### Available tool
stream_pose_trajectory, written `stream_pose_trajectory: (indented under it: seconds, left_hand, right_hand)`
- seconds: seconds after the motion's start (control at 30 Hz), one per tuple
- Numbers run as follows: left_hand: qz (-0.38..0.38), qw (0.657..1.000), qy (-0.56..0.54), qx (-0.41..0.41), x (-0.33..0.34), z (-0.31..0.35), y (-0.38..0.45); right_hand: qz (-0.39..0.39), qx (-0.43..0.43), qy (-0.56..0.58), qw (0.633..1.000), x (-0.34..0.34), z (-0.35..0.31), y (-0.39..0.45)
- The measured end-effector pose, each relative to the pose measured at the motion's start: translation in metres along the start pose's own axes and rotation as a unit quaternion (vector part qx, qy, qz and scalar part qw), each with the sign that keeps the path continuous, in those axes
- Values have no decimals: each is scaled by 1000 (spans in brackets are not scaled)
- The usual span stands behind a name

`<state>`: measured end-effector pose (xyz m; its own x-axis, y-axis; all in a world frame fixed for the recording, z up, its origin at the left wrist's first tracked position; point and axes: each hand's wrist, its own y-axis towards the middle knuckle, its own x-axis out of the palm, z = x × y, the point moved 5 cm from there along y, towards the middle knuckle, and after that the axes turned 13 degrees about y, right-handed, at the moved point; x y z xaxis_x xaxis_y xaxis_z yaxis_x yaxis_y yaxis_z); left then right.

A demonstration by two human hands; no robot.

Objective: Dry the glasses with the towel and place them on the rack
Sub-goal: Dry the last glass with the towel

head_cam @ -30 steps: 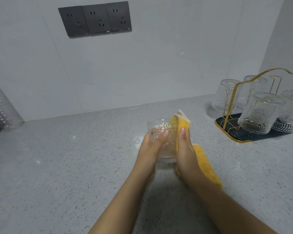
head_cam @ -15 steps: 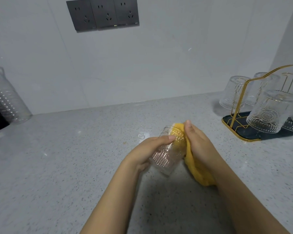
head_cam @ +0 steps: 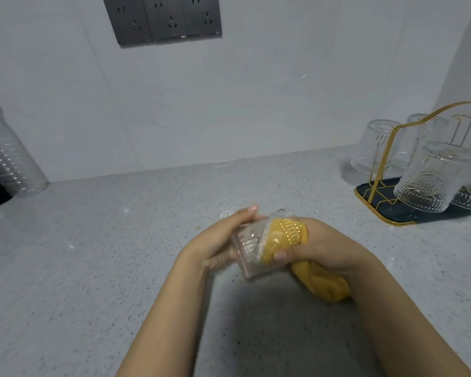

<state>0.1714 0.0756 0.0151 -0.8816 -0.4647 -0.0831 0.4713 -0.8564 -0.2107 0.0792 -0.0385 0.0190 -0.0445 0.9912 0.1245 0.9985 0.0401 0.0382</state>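
The glass (head_cam: 252, 247) lies tilted above the table (head_cam: 93, 254), gripped by the left hand (head_cam: 218, 240); the right hand (head_cam: 321, 248) pinches the yellow towel (head_cam: 280, 238) stuffed inside it, near the rack (head_cam: 386, 191).

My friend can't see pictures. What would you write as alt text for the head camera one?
The left hand holds a tilted patterned glass while the right hand pushes a yellow towel inside it, above a speckled grey counter. A gold wire rack with upturned glasses stands to the right.
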Motion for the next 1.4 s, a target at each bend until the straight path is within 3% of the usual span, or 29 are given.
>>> stream_pose_trajectory:
  seconds: [0.1,0.17,0.3,0.4,0.53,0.6,0.7,0.8,0.87,0.97,1.1,1.17,1.27,1.33,1.4]
  left_hand:
    - [102,988,80,85,-4,6,0]
    - [169,960,157,158,1,9,2]
    - [256,932,136,219,5,9,4]
    - [251,945,112,179,-2,7,4]
    - [169,984,40,-38,-2,-14,2]
    - [147,986,32,-68,-3,-17,2]
    - [169,978,116,34,-5,-2,1]
    - [258,917,238,192,-6,9,-2]
    - [300,882,275,239,-1,8,-2]
    - [339,890,200,229,2,8,1]
    - [310,933,179,42,-8,-3,9]
    - [274,945,179,10,-9,-6,6]
    - [259,945,186,72,-5,-3,1]
    - [279,914,244,166,-2,4,-1]
    - [301,886,271,225,3,6,0]
  right_hand:
    - [71,-35,135,988,-8,-2,3]
    - [98,-37,215,971,-8,-2,5]
    - [93,-62,158,981,1,-2,4]
    - [43,-32,61,997,15,5,3]
    - [1,3,-92,996,34,16,1]
    - [13,-14,-76,997,35,10,2]
    - [84,-36,70,993,14,2,3]
    - [89,11,283,955,0,3,5]
    - [89,10,302,949,1,2,2]
    - [90,-34,174,980,11,3,1]
    - [77,-64,-55,993,24,12,7]
    - [73,-75,-39,994,23,10,8]
    - [100,-59,109,987,11,4,7]
    - [109,-26,234,966,1,6,6]
    - [107,-19,275,955,-2,7,5]
